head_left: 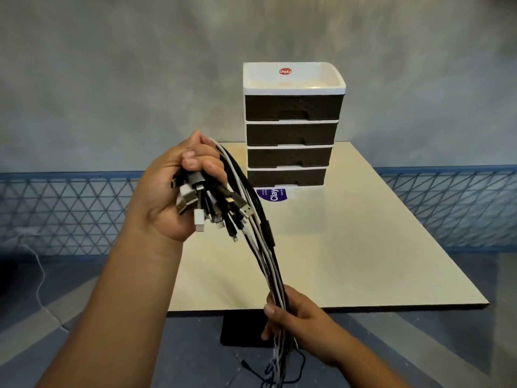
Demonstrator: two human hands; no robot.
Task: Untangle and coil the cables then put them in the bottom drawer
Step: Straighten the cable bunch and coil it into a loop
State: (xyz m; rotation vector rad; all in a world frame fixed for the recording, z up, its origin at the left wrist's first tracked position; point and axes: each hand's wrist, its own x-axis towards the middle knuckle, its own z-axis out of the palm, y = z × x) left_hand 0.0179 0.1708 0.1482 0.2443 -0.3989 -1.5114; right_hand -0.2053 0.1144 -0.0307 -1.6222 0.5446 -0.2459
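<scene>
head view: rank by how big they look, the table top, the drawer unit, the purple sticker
1. table top, largest
2. drawer unit; it stands farther back, so it shows smaller than it would up close
3. purple sticker, smallest by far

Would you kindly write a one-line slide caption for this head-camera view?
Both hands grip a cable bundle, left hand at the plugs, right hand lower, before a closed four-drawer unit.

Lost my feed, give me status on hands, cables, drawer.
Left hand grips cable bundle at plugs; right hand grips it lower. Bottom drawer closed. Nothing in the way.
</scene>
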